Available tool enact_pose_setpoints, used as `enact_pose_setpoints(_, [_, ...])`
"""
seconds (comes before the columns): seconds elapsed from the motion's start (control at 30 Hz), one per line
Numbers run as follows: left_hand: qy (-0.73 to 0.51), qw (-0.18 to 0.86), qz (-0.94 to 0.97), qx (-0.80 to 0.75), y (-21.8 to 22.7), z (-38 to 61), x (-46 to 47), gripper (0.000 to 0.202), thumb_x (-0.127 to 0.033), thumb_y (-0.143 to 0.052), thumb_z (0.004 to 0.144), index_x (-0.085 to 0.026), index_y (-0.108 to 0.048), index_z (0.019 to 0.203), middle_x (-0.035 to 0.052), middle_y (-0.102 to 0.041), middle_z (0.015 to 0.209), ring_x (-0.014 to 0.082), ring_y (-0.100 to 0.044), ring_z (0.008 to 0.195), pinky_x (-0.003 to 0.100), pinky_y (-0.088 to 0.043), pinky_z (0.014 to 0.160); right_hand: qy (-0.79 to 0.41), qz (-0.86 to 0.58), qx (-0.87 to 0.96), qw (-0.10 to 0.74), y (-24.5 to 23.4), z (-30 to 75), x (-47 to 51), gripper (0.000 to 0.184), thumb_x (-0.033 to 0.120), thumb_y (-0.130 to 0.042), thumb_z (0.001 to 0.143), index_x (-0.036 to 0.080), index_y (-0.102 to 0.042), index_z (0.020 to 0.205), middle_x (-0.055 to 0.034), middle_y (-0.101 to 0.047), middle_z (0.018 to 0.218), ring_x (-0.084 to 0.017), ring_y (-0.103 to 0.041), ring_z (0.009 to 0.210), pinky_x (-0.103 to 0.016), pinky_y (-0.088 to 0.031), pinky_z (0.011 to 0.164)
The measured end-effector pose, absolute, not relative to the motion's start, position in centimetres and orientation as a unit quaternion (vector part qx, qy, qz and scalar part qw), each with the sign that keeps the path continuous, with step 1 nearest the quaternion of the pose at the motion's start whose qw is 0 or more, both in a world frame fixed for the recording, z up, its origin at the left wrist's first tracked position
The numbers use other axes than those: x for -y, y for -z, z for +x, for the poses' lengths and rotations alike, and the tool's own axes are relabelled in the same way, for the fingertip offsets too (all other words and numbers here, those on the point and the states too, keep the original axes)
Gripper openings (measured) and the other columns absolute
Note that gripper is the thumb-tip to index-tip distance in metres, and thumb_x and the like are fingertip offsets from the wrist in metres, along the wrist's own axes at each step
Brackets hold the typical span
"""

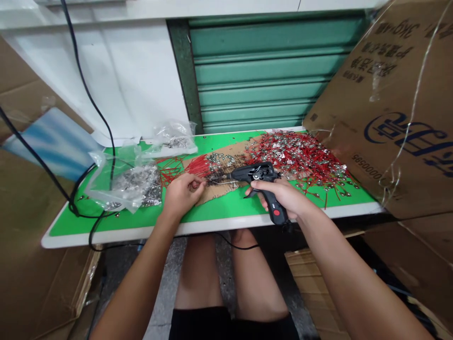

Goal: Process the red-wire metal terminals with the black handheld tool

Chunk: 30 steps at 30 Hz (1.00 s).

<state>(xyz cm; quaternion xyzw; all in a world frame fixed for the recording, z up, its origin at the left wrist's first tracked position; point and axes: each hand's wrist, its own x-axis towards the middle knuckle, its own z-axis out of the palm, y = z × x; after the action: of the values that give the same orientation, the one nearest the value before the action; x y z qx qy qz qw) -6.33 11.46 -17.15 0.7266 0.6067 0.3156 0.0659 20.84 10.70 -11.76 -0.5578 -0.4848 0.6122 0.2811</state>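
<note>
My right hand (282, 192) is wrapped round the grip of a black soldering gun (275, 208) with a red button. The gun's thin tip points left, toward the fingers of my left hand (184, 192). Those fingers are pinched together at the edge of a scorched piece of cardboard (212, 191); whatever small piece sits in them is hidden. Just behind, a row of red wires (198, 165) with metal terminals (218, 160) lies across the cardboard. To the right is a big heap of red wires with shiny metal ends (293, 153).
A clear plastic bag of small metal parts (136, 182) lies left of my left hand, with another bag (175, 141) behind it. A black cable (94, 101) hangs over the left end of the green-topped table (71, 224). A large carton (389, 108) stands at the right.
</note>
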Motion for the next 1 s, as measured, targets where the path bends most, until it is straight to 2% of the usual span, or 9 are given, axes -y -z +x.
enact_pose_setpoints(0.13, [-0.316, 0.067, 0.728, -0.605, 17.1, -6.3, -11.4, 0.017, -0.034, -0.063, 0.085, -0.019, -0.072, 0.081, 0.0008, -0.064, 0.071, 0.0133, -0.054, 0.065, 0.025, -0.038, 0.062, -0.598, -0.572, 0.488, 0.279, 11.5, 20.6, -10.5, 0.030, 0.042, -0.067, 0.079, 0.013, -0.074, 0.079, -0.0007, -0.051, 0.043, -0.010, -0.044, 0.038, -0.019, -0.031, 0.035])
enact_pose_setpoints(0.57, [-0.307, 0.064, 0.726, -0.612, 16.9, -6.2, -11.4, 0.018, -0.034, -0.062, 0.085, -0.020, -0.072, 0.081, 0.0011, -0.065, 0.073, 0.0133, -0.054, 0.066, 0.025, -0.039, 0.063, -0.575, -0.602, 0.488, 0.263, 11.0, 20.3, -10.4, 0.029, 0.041, -0.069, 0.079, 0.015, -0.069, 0.066, -0.0022, -0.052, 0.045, -0.011, -0.048, 0.039, -0.022, -0.034, 0.036])
enact_pose_setpoints(0.77, [-0.310, 0.069, 0.724, -0.612, 16.9, -6.2, -11.4, 0.018, -0.034, -0.063, 0.084, -0.019, -0.072, 0.079, 0.0016, -0.064, 0.071, 0.0136, -0.054, 0.066, 0.025, -0.039, 0.063, -0.638, -0.553, 0.456, 0.281, 12.1, 20.8, -10.9, 0.030, 0.042, -0.067, 0.079, 0.013, -0.073, 0.075, -0.0018, -0.051, 0.043, -0.009, -0.041, 0.038, -0.021, -0.031, 0.034])
enact_pose_setpoints(1.0, [-0.304, 0.077, 0.719, -0.621, 16.9, -6.2, -11.4, 0.017, -0.034, -0.064, 0.084, -0.019, -0.071, 0.080, 0.0012, -0.064, 0.071, 0.0135, -0.055, 0.066, 0.025, -0.039, 0.064, -0.704, -0.519, 0.391, 0.286, 12.9, 21.1, -11.3, 0.030, 0.041, -0.066, 0.078, 0.012, -0.071, 0.073, 0.0004, -0.045, 0.044, -0.009, -0.038, 0.038, -0.019, -0.025, 0.033])
